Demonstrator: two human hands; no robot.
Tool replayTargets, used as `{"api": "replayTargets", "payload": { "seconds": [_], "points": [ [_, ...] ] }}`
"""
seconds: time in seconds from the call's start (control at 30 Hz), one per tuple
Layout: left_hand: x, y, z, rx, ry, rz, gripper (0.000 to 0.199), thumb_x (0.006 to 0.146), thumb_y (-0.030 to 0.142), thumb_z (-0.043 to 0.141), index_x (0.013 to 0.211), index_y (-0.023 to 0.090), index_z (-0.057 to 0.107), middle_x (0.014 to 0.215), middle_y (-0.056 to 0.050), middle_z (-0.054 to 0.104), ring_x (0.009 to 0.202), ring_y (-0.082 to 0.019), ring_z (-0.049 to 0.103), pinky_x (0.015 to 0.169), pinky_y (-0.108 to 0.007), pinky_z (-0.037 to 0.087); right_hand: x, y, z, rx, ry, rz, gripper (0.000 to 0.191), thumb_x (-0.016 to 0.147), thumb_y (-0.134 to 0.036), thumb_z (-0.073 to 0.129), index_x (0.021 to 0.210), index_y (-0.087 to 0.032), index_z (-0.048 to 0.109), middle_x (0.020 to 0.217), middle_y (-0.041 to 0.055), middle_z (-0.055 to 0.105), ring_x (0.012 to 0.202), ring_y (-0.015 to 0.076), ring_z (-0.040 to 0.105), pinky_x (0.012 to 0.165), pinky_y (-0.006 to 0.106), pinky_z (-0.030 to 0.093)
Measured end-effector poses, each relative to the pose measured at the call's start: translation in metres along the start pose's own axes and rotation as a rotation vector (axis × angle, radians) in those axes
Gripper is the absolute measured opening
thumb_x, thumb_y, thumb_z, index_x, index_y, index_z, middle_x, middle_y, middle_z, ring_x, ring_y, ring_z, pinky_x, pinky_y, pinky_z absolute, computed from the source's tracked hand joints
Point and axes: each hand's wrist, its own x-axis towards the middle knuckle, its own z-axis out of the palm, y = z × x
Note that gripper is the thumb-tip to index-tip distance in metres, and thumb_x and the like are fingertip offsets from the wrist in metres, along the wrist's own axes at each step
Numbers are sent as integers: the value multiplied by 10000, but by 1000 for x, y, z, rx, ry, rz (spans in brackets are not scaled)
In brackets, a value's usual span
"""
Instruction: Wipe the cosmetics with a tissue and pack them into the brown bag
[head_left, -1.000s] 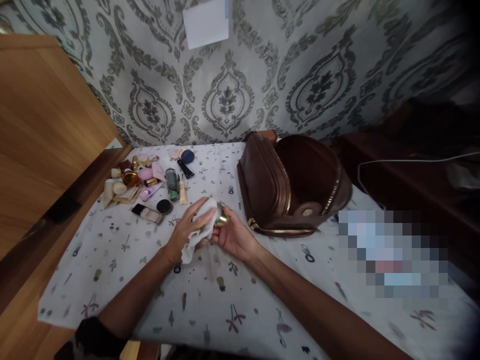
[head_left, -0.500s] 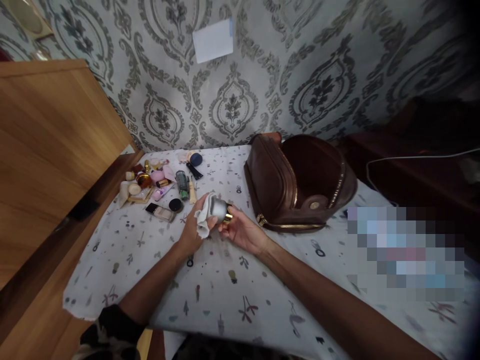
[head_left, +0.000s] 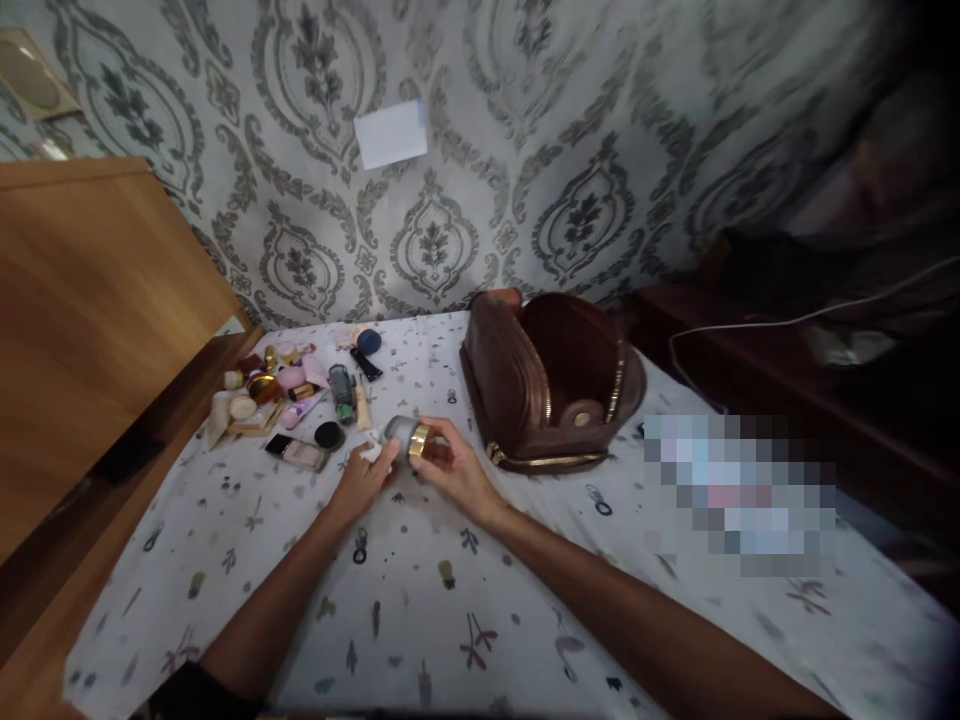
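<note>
The counter [head_left: 420,600] wears a white cloth printed with small plants and shapes, its back edge against grey, damask-patterned wallpaper [head_left: 525,200] where a white card [head_left: 391,134] hangs. A smooth wooden panel [head_left: 90,330] rises along the left edge.

Right of centre, towards the back edge, sits a brown leather-look bag [head_left: 499,390], its gold-toothed zip open on a dark interior; I can't tell what's in it. A pixelated patch [head_left: 735,490] covers something on the right side.

Near the back left corner there's a loose pile of cosmetics [head_left: 281,385], pink, cream and amber. Just beside it are a ribbed-looking green bottle [head_left: 341,392], a cream tube [head_left: 363,405], a black tube [head_left: 367,363], a round black lid [head_left: 328,436] and a flat glassy bottle [head_left: 300,453].

Above mid-counter, the left hand's [head_left: 362,482] grip closes on a white cloth scrap [head_left: 371,448] and the grey jar [head_left: 401,432]; the right hand's [head_left: 459,478] fingers grip its shiny gold band.
</note>
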Motion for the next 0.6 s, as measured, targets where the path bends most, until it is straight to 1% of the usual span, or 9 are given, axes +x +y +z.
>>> {"api": "replayTargets", "payload": {
  "seconds": [0.1,0.2,0.27,0.37,0.43,0.5,0.53,0.57,0.6],
  "points": [
    [0,-1,0,-7,16,-20,499,743,689,481,548,231,439,509,-6,519,538,-164,518,560,-284,463,-3,-5,-2,-277,75,-199,495,776,-250,679,1246,-246,521,1158,77,566,1017,202,616,881,362,540],
    [0,-10,-2,22,49,-41,482,730,684,502,575,228,506,535,-37,576,617,-212,595,630,-315,521,-8,-19,-3,-467,90,-317,514,781,-203,665,1274,-246,532,1122,78,564,1020,209,602,902,376,533],
    [0,-19,-3,44,93,-47,454,743,661,520,638,223,571,588,-59,630,699,-242,644,693,-337,544,-10,-32,-4,-476,99,-346,520,787,-202,664,1286,-250,524,1104,70,568,988,199,608,885,360,539],
    [-2,-27,-3,69,134,-69,432,744,639,542,718,218,634,683,-91,693,774,-263,679,744,-353,560,-13,-59,-10,-425,175,-414,513,800,-240,671,1289,-247,515,1096,66,565,970,192,615,861,338,547],
    [-4,-24,-1,87,93,-89,439,730,642,553,716,214,650,702,-97,708,775,-272,687,724,-352,569,-14,-86,-23,-410,220,-500,514,820,-285,664,1304,-242,496,1118,75,561,993,200,615,855,342,551],
    [-7,-16,1,80,53,-89,460,711,660,555,700,210,655,711,-94,714,770,-276,689,692,-347,577,-13,-118,-45,-424,240,-590,538,843,-346,650,1334,-242,456,1213,102,545,1052,223,603,820,347,562],
    [-9,-11,2,70,34,-81,474,704,671,555,695,207,655,716,-92,716,763,-275,688,686,-345,579,-11,-134,-59,-436,257,-611,551,856,-368,639,1349,-243,426,1274,115,520,1077,229,600,813,352,564],
    [-10,-7,3,59,23,-70,492,700,684,552,698,203,657,722,-88,719,754,-271,687,686,-344,580,-9,-149,-73,-461,288,-611,571,863,-389,634,1361,-248,393,1292,114,516,1051,221,614,814,360,563],
    [-10,-3,4,49,17,-57,511,697,699,548,702,201,658,725,-85,721,743,-268,685,689,-345,581,-5,-163,-88,-508,308,-593,586,864,-400,636,1363,-246,371,1259,104,543,1015,213,628,825,372,556]
  ]
}}
